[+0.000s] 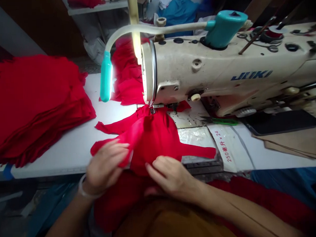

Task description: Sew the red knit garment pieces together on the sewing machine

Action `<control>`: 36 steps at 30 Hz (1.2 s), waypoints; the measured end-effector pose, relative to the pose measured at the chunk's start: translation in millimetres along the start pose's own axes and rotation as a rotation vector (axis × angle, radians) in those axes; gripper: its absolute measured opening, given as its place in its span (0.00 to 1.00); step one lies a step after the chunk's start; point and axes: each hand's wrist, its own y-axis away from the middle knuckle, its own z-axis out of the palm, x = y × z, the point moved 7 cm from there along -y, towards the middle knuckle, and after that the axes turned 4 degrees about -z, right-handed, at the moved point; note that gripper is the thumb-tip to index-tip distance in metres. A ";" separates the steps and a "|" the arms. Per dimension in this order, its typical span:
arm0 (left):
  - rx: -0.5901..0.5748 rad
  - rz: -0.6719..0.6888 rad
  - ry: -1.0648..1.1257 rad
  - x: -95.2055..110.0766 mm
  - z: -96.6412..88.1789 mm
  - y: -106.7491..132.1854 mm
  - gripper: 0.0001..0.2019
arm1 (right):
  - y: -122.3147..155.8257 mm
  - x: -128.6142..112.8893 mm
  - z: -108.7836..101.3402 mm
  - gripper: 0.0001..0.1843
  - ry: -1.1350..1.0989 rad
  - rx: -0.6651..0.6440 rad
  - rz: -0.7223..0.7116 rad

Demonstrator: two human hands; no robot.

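A red fabric piece [150, 134] lies on the white table [70, 150], its far edge under the presser foot [152, 110] of a cream sewing machine [224, 73]. My left hand [106, 166] grips the fabric's near left edge, fingers curled over it. My right hand [171, 174] presses on the fabric's near edge at the table's front, fingers closed on the cloth. More red cloth hangs down over my lap.
A thick stack of red fabric pieces [31, 106] sits at the left. More red cloth [127, 74] is piled behind the needle. A teal lamp [106, 77] shines at the machine's head. Green-handled scissors [221, 121], a dark phone [281, 122] and a labelled strip [224, 147] lie at the right.
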 end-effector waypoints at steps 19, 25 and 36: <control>-0.271 -0.083 -0.234 21.1 117.2 4.7 0.18 | 32.3 65.1 -4.9 0.12 0.133 0.137 0.021; -0.231 -0.083 -0.241 27.0 99.3 -7.0 0.21 | 48.0 56.6 1.2 0.13 0.118 0.217 -0.043; -0.430 -0.067 -0.341 40.6 118.7 3.9 0.22 | 50.8 63.2 9.8 0.22 -0.003 0.137 0.031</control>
